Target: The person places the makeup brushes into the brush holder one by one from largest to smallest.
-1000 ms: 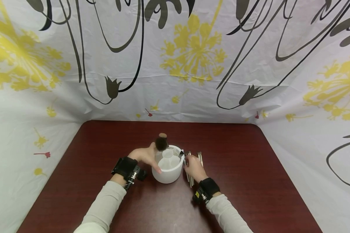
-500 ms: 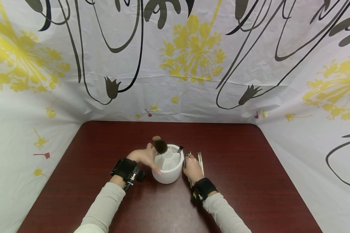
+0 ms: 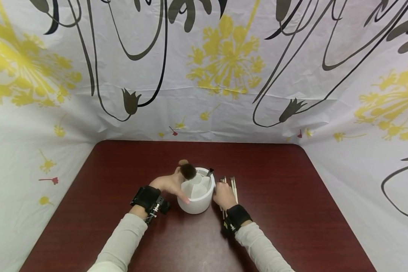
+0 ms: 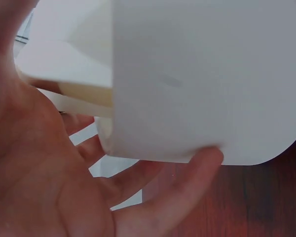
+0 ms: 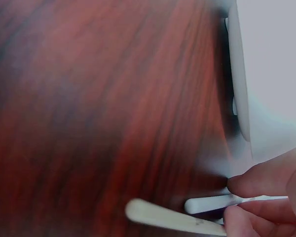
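A white round brush holder (image 3: 194,207) with inner compartments stands mid-table. My left hand (image 3: 170,186) grips its left side; the left wrist view shows fingers curled against the holder's white wall (image 4: 202,84). Beside that hand, a big dark-bristled makeup brush (image 3: 188,171) rises from the holder, a tan tuft (image 3: 183,162) behind it. A slim dark-tipped brush (image 3: 210,172) leans in the right compartment. Just right of the holder, my right hand (image 3: 225,195) pinches a white-handled makeup brush (image 5: 207,203) low over the table. Another pale handle (image 5: 167,215) lies alongside.
More thin brushes (image 3: 234,187) lie on the dark red-brown table (image 3: 275,211), right beside the right hand. A white patterned cloth (image 3: 176,75) hangs beyond the table's far edge.
My right hand has moved slightly down and away from the rim. The slim dark-tipped brush now stands more upright in the holder, and the big brush's head has shifted slightly down.
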`<state>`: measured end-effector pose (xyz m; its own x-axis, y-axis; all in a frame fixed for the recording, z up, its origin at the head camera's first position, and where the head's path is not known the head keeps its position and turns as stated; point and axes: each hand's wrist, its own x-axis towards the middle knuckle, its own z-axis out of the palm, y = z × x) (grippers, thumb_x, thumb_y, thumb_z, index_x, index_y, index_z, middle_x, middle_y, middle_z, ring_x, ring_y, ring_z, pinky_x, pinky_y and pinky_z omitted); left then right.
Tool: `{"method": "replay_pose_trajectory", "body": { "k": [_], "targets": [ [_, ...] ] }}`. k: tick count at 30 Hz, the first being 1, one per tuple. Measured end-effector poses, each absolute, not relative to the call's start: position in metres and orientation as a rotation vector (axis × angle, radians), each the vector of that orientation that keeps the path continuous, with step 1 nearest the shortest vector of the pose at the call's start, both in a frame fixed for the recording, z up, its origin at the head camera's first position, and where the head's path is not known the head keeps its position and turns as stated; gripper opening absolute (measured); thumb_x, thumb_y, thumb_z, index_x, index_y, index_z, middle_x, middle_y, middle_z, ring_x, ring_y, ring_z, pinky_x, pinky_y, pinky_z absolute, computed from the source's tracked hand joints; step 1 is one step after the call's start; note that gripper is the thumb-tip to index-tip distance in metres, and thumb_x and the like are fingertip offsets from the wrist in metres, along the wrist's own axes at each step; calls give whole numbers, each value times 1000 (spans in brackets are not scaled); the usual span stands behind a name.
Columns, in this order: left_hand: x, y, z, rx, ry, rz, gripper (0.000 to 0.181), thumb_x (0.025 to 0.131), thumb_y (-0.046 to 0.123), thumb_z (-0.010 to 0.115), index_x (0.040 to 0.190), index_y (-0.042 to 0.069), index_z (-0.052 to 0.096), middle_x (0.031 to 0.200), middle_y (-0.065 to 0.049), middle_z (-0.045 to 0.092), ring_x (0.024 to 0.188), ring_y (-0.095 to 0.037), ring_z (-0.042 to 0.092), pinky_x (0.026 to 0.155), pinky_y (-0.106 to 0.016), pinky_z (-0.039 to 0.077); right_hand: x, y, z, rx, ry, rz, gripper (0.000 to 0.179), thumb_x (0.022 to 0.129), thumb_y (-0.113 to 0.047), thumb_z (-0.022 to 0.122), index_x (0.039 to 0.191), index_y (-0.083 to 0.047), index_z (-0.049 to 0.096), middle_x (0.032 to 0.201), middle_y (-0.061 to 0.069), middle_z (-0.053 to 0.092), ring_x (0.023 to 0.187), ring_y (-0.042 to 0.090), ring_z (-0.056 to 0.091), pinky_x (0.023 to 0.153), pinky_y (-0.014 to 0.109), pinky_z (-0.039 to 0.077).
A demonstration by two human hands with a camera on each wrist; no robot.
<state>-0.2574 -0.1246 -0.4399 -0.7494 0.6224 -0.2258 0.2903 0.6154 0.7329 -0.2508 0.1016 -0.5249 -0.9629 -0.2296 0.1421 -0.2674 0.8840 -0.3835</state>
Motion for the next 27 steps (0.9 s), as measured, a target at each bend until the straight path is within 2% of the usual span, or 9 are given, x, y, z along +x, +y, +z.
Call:
{"method": "replay_pose_trajectory", "body": {
  "k": [3,10,20,23,27],
  "targets": [
    [-257,-124,-442,695,2404,939,104,55,27,85,137,-2,27,137,-24,19,126,-36,14,101,-48,27,-252,101,-525,391,-2967,613,29,71,1,59,54,-12,39,54,3,46,49,15,43,47,30,39],
    [-256,-124,-445,618,2419,940,103,53,31,84,136,3,29,126,-21,21,117,-35,33,96,-46,33,-254,101,-527,401,-2968,596,30,70,2,58,53,-13,39,54,3,48,51,15,46,49,30,40],
    [-254,-123,-446,567,2415,943,104,56,34,84,138,9,25,133,-22,12,122,-40,25,98,-52,27,-253,104,-523,430,-2926,627,34,68,0,59,54,-15,32,51,-3,32,49,13,37,49,27,35],
    [-254,-123,-447,557,2412,949,105,56,34,84,139,11,24,135,-22,10,124,-41,22,99,-53,26,-253,107,-517,398,-2911,711,22,67,0,58,57,-10,42,53,-3,35,50,14,37,48,27,34],
    [-253,-123,-448,547,2412,968,106,56,34,84,140,11,24,136,-22,9,125,-40,20,99,-52,25,-249,111,-509,329,-2904,790,4,68,0,60,70,-2,56,56,-1,44,52,13,41,49,26,36]
  ]
}}
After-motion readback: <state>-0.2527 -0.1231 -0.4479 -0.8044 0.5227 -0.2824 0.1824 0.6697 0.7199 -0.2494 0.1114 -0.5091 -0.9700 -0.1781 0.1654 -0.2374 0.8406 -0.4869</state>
